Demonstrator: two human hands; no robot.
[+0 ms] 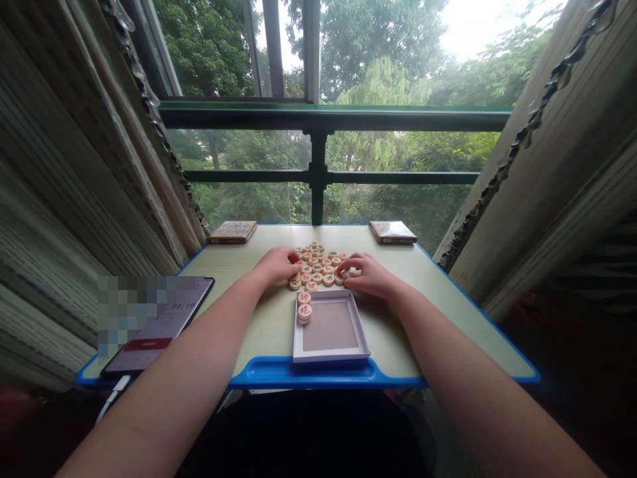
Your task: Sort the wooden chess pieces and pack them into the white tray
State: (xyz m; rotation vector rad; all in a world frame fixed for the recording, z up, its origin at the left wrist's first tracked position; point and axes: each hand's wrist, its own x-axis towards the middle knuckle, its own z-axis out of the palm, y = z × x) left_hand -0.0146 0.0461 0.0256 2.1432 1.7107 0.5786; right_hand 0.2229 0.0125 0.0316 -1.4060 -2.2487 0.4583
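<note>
A cluster of round wooden Chinese chess pieces (pixel 317 268) with red and dark characters lies in the middle of the table. At its left edge, my left hand (pixel 279 265) has its thumb and fingers pinched on a piece that they mostly hide. On the opposite side, the bent fingers of my right hand (pixel 367 273) close around a piece (pixel 340 279) at the cluster's edge. Nearer to me is a shallow white box (pixel 331 359). Inside, along its left wall, sit a red-marked piece (pixel 304 298) and a short stack of pieces (pixel 304 313).
The light table (pixel 423 318) has a blue rim with a molded groove (pixel 306 373) in front. Flat boxes lie at the far left (pixel 233 231) and far right (pixel 393 232). A phone (pixel 164 325) with a white cable (pixel 113 397) rests at left. Curtains flank the window.
</note>
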